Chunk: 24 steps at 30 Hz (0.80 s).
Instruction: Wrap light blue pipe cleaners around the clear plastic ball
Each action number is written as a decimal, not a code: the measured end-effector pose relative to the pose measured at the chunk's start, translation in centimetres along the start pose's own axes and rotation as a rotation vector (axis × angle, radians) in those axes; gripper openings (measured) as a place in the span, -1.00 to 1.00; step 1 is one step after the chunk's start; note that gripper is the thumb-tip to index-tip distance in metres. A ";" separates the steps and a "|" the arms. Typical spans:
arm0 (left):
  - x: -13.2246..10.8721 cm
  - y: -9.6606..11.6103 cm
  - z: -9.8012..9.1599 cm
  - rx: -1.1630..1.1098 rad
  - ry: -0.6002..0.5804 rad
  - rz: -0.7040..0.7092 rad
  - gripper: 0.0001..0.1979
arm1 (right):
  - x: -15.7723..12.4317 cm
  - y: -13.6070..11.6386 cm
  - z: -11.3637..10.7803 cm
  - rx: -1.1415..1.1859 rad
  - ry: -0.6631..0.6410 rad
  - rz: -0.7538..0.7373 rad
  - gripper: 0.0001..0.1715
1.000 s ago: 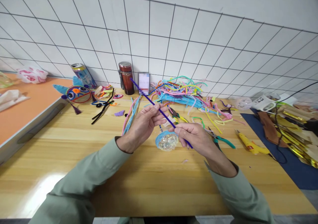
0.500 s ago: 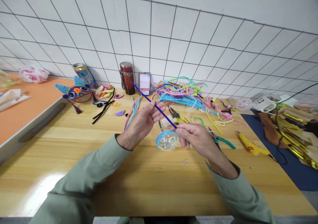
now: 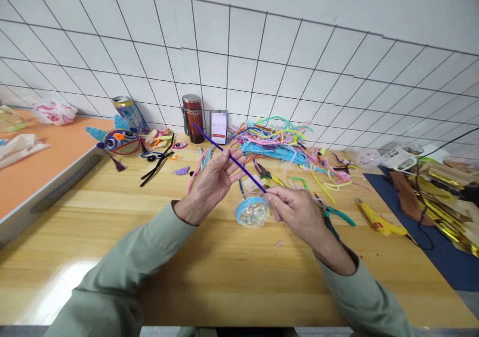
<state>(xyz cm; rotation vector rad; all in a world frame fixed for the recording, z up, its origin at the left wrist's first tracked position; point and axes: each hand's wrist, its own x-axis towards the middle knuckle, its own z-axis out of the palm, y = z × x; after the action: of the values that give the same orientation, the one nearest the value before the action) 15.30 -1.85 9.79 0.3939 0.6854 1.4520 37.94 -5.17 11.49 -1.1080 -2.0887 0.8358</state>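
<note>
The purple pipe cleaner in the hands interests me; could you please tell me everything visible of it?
The pipe cleaner is slim, deep purple, seemingly fuzzy and nearly straight. Raised above the table, it slants away leftward: its free far end overlaps the flask in view, its near end hides where the right hand pinches it. Midway, it passes across the left hand.

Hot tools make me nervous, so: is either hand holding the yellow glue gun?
No, the yellow glue gun lies on the table, while the right hand and left hand hold a thin purple stem.
</note>
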 end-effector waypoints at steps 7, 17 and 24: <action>0.3 0.7 0.3 -0.045 0.010 0.018 -0.68 | -0.1 0.2 -0.3 -0.126 0.043 -0.065 -0.67; 0.5 1.0 0.4 -0.106 0.026 -0.007 -0.69 | -0.1 0.9 0.0 -0.241 0.065 -0.113 -0.69; -0.1 1.4 0.9 -0.201 -0.032 -0.041 -0.54 | -0.4 1.2 -0.1 -0.300 0.073 -0.176 -0.66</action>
<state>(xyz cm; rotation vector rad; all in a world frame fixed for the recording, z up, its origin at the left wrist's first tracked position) 14.78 -1.63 11.36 0.2449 0.5137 1.4575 38.72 -4.93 10.58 -1.0662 -2.2602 0.4015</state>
